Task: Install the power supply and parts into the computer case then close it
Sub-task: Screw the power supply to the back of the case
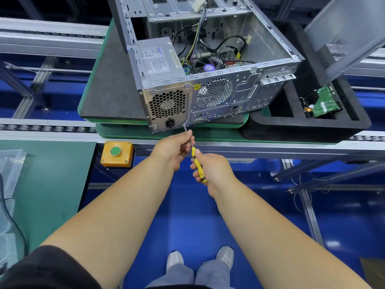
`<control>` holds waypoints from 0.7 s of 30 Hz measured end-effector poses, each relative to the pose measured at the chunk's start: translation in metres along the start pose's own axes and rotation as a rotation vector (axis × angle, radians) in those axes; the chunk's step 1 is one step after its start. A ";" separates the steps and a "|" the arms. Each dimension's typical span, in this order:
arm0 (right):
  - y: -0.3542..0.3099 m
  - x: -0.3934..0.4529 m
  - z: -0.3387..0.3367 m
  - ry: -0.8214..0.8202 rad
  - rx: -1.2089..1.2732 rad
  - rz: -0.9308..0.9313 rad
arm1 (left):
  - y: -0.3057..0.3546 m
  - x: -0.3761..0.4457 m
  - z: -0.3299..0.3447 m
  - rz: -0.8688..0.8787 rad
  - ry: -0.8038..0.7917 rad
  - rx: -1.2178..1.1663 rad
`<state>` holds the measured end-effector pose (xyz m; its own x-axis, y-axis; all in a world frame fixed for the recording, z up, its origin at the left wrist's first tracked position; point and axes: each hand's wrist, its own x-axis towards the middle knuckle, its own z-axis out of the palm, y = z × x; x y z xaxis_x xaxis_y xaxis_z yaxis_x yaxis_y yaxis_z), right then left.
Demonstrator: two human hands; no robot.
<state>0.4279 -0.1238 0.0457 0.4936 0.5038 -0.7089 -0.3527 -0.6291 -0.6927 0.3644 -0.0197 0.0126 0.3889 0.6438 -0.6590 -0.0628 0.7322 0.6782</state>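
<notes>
An open silver computer case (239,94) lies on its side on a green-edged pallet, rear panel towards me. The grey power supply (158,59) sits inside its left corner, its fan grille (167,105) showing at the back. A yellow-handled screwdriver (198,163) points at the lower right corner of the power supply's rear plate. My right hand (212,170) grips the yellow handle. My left hand (175,148) pinches the metal shaft close to the tip. Cables and a motherboard show inside the case.
A black foam tray (312,122) to the right holds a green circuit board part (325,103). A grey side panel (345,34) leans at the upper right. A yellow box with a green button (116,152) sits on the bench edge. Clear plastic bags lie at far left.
</notes>
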 end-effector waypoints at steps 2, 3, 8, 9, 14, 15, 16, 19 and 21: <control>-0.001 -0.001 0.002 -0.029 0.056 0.053 | 0.001 0.001 0.000 -0.018 0.017 0.019; -0.002 -0.001 0.002 -0.049 0.103 0.088 | 0.002 0.001 0.000 -0.032 0.026 0.029; -0.006 -0.002 -0.004 -0.188 0.318 0.201 | 0.005 0.005 0.002 -0.083 0.069 0.054; -0.005 -0.003 -0.004 -0.181 0.298 0.172 | 0.006 0.005 0.003 -0.083 0.072 0.050; -0.002 -0.004 -0.002 0.032 -0.037 -0.069 | 0.005 0.003 0.008 -0.072 0.080 0.085; -0.003 -0.002 -0.001 0.045 -0.045 -0.061 | 0.005 0.002 0.008 -0.061 0.089 0.104; -0.005 -0.001 0.001 0.046 -0.039 -0.032 | 0.005 0.001 0.008 -0.051 0.087 0.108; -0.007 0.001 -0.002 -0.107 0.184 0.143 | 0.002 -0.005 0.004 -0.023 -0.048 0.007; -0.006 0.001 -0.008 -0.315 0.493 0.306 | 0.001 -0.008 0.002 -0.011 -0.099 -0.030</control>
<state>0.4367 -0.1241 0.0497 0.0837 0.5414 -0.8366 -0.7996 -0.4645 -0.3806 0.3630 -0.0247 0.0196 0.4784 0.6115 -0.6302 -0.0852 0.7466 0.6598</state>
